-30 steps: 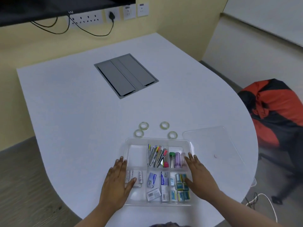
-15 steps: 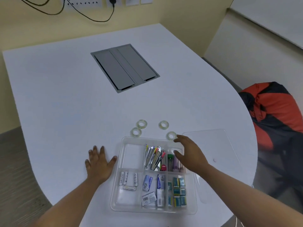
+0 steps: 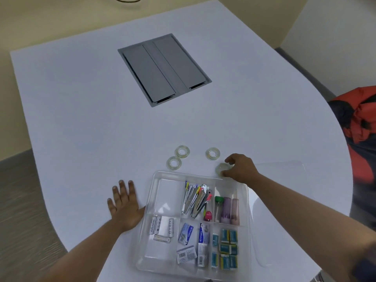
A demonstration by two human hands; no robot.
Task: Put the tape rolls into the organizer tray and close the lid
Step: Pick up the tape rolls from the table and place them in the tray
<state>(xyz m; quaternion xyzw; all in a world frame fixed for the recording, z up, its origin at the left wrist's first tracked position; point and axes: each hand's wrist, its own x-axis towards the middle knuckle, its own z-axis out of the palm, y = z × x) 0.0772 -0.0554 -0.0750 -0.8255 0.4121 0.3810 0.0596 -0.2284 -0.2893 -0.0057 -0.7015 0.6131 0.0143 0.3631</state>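
Note:
A clear organizer tray (image 3: 156, 202) lies on the white table, its compartments holding pens, batteries, tubes and small boxes; the far left compartment is bare. Three clear tape rolls lie beyond it: one (image 3: 174, 163), another (image 3: 182, 151) and a third (image 3: 212, 153). My right hand (image 3: 241, 168) pinches a further tape roll (image 3: 221, 168) just past the tray's far right corner. My left hand (image 3: 124, 206) lies flat, fingers spread, on the table against the tray's left side. The clear lid (image 3: 284, 169) lies to the right of the tray, partly under my right arm.
A grey cable hatch (image 3: 162, 68) is set into the table's middle. A red and black bag (image 3: 360, 127) sits on a chair off the right edge. The table's curved edge runs close on the left and right.
My right hand has reached past the tray's far rim and closed on the nearest tape roll. My left hand stays flat beside the tray. The camera has tilted down.

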